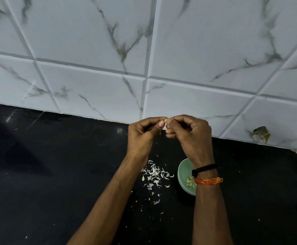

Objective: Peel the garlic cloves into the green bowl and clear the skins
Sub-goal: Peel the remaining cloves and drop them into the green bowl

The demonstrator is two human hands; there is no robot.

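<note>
Two bare forearms rise from the bottom edge at about 6 o'clock and meet just above the middle of the view. Behind them, filling the whole upper half from 9 through 12 to 3 o'clock, is a white tiled wall with grey marble veining. Below it lies a black countertop, spreading from 8 o'clock across to 4 o'clock.

At the centre, the left hand and the right hand are both curled, fingertips touching, and together they pinch one small garlic clove between thumbs and forefingers, held up in the air in front of the wall. The right wrist wears a black cord and an orange thread band.

Towards 5 o'clock from centre, a green bowl sits on the countertop, partly hidden under the right wrist. A few pale peeled cloves lie inside it. Just left of the bowl, between the two forearms, a loose scatter of white skins trails down towards 6 o'clock, with stray flecks further out.

The peeling looks under way, with the skins not yet cleared. The clove is held well away from the bowl, over open counter, so if it slips from the fingertips it would likely land among the skins or roll off. The skins look thin and light; a sweep of the arm could spread them or flick some into the bowl.
</note>
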